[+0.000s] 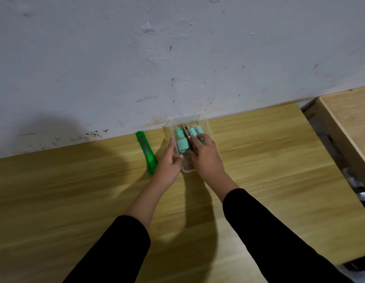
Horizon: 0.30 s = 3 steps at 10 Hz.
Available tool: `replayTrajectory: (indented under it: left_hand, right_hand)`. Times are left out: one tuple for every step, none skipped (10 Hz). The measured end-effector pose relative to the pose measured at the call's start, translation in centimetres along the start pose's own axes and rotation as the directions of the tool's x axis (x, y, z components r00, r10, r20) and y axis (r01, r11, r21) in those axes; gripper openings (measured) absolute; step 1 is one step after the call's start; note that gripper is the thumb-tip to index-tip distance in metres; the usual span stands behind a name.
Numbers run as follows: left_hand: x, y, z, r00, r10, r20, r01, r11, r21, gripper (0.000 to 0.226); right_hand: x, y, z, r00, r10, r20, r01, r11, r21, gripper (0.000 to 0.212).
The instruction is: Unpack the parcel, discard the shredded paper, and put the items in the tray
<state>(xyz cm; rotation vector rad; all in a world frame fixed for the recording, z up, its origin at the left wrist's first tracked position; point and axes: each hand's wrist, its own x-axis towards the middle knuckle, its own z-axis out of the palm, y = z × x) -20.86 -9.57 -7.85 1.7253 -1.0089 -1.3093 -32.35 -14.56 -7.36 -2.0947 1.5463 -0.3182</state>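
Note:
A clear plastic tray (206, 124) stands on the wooden table against the wall. Inside it lies a mint-green bottle (181, 142) at the left and mint-green tubes (195, 131) at the right, with a dark flat item between them. My left hand (169, 162) rests against the tray's left wall, thumb at its near rim. My right hand (206, 156) reaches into the tray, fingertips on the tubes and the dark item. Whether it grips them is unclear. No parcel or shredded paper is in view.
A green utility knife (146, 153) lies on the table (75, 190) just left of the tray. A second wooden table (349, 123) stands at the right, across a gap with dark clutter below. The grey wall rises right behind the tray.

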Motion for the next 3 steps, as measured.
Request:
replayTrajectory:
  left_hand:
    - [-0.4,0.8,-0.4,1.0,0.009,-0.018,-0.006,0.992,0.127,0.064]
    - [-1.4,2.6,-1.7,0.998,0.059,-0.037,-0.043,0.944,0.327,0.054]
    - [-2.6,2.8,-3.0,0.989,0.116,-0.088,-0.064,0.89,0.451,0.051]
  right_hand:
    - [-0.4,-0.3,-1.2,0.999,0.03,0.026,-0.032,0.998,0.045,0.047]
    - [-0.6,-1.0,-2.7,0.996,0.084,0.022,-0.085,0.996,0.036,0.042]
    - [-1.3,-1.6,-3.4,0.995,0.092,0.029,-0.092,0.996,0.009,0.041]
